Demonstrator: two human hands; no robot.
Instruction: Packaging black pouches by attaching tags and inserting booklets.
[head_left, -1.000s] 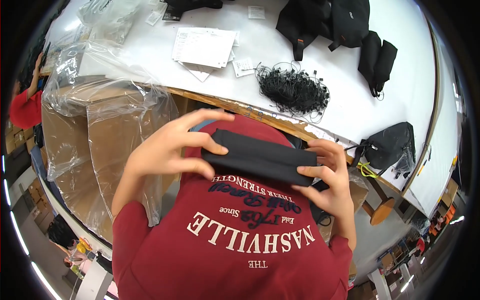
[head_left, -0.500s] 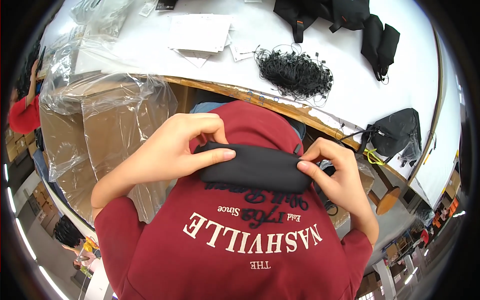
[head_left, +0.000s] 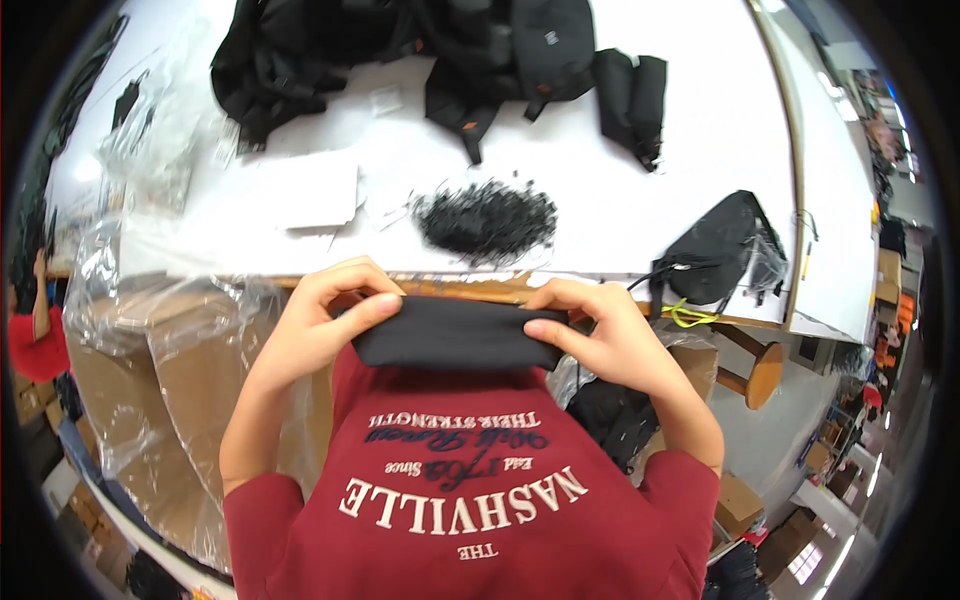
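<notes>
"What's changed?"
"The black cloth piece (head_left: 455,338) slanted down to the right half a second ago; now it's nearly level, in front of the red shirt (head_left: 380,560), near the desk (head_left: 615,225)."
"And the grip?"
"Narrow on both sides: the left hand (head_left: 325,312) pinches its far left corner, the right hand (head_left: 608,330) its far edge toward the right end."
"Meaning?"
"Steadier control, I'd judge, with the handling unfinished."
</notes>
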